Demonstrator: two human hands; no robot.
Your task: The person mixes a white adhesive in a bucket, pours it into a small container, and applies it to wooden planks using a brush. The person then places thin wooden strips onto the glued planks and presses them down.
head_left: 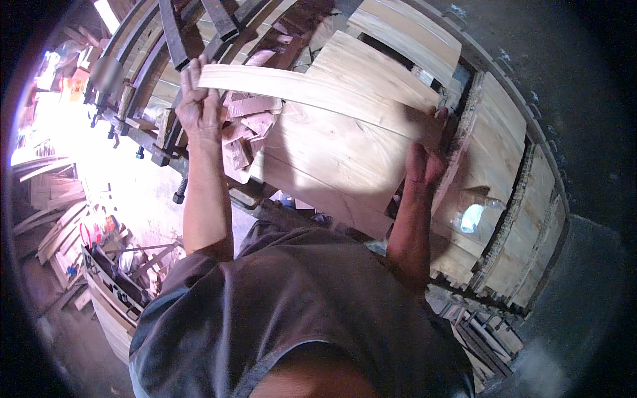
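Observation:
A long, pale wooden board (292, 85) spans the space between my two hands, above wider wood panels. My left hand (200, 106) is closed on its left end, fingers at the edge. At the darker, shaded right end, my right hand (426, 159) grips the board, thumb on the near side and fingertips on the far side. Below lies a wide pale wood panel (332, 142) with visible grain and joint lines. Beside my left wrist, several wood offcuts (251, 123) lie in a loose heap.
Dark metal clamp bars (174, 36) with screws stand at the upper left. To the right, more wood panels (494, 119) lie between rough-edged strips. Scrap wood (56, 232) is piled at the far left, near a wooden box (109, 298) of tools.

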